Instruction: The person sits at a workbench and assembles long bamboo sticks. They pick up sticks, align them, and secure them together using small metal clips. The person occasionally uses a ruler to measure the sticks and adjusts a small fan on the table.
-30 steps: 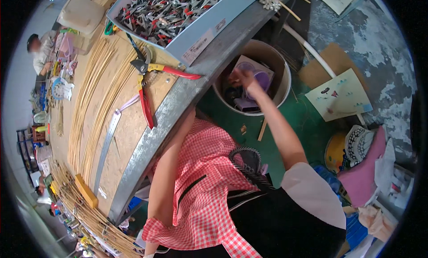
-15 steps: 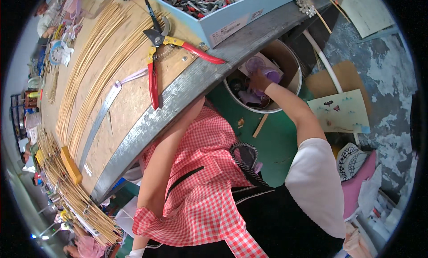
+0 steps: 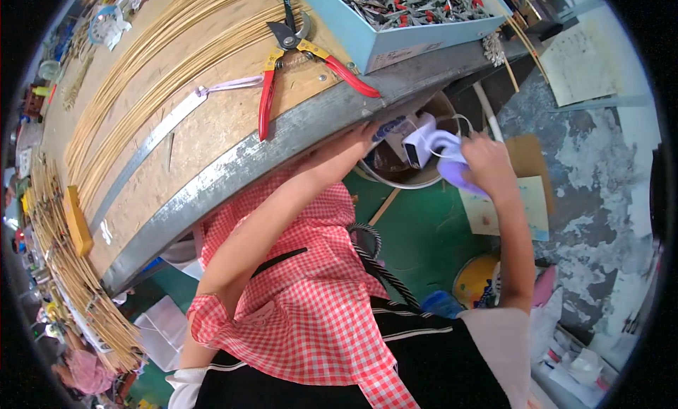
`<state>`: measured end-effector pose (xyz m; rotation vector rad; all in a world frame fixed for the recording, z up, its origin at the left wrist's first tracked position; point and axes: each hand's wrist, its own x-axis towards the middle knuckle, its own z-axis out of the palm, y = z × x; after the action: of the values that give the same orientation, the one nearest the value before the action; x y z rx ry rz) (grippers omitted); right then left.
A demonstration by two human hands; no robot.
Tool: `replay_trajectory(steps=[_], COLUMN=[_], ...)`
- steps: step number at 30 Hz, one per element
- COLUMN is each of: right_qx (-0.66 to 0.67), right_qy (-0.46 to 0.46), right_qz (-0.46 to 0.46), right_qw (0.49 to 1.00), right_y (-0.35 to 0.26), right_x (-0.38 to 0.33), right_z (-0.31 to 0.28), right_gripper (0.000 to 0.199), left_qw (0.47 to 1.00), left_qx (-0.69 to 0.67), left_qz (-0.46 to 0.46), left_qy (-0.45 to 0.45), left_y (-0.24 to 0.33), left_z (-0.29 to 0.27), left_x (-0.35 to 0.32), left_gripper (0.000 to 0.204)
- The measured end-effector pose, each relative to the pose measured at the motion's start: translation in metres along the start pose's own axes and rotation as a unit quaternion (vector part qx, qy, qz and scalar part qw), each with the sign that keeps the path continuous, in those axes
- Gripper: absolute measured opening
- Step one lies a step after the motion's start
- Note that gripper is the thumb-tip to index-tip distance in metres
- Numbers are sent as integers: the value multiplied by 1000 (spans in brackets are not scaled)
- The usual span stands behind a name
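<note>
While the right hand (image 3: 487, 165) has its grip wrapped around a lavender plastic gadget (image 3: 441, 151) just over the bucket (image 3: 395, 176) under the worktop (image 3: 233, 162), it looks light, rigid and a bit slick, so its thick body is the spot to hold. Left hand (image 3: 367, 133) touches the worktop edge; can't tell its grip. Thin white cord (image 3: 441, 130) is hard to trace, and the bucket's contents are hidden.

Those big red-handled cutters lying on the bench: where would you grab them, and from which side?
Take the red-handled cutters by the two red handles, coming from the bench's metal edge. The handles splay toward that edge, one overhanging it, while the dark blades point away toward the blue box.
</note>
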<state>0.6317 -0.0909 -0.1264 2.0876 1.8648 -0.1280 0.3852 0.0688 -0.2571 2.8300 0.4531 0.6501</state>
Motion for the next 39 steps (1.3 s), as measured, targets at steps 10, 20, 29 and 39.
replay_trajectory(steps=[10, 20, 29, 39], right_qx=[-25, -58, -120, -72], right_qy=[103, 341, 432, 360], right_qz=[295, 354, 204, -134], right_qw=[950, 869, 870, 921], right_y=[-16, -31, -26, -108], right_x=[-140, -197, -185, -97], right_z=[-177, -252, -292, -406], right_gripper=[46, 50, 52, 59], left_qw=[986, 928, 901, 790], left_qx=[8, -117, -428, -596], left_qz=[156, 146, 58, 41], left_qy=[-64, -322, -32, -135], left_y=[112, 103, 95, 120], left_z=[51, 66, 10, -109], left_x=[-21, -44, -28, -37], left_gripper=[43, 91, 95, 44])
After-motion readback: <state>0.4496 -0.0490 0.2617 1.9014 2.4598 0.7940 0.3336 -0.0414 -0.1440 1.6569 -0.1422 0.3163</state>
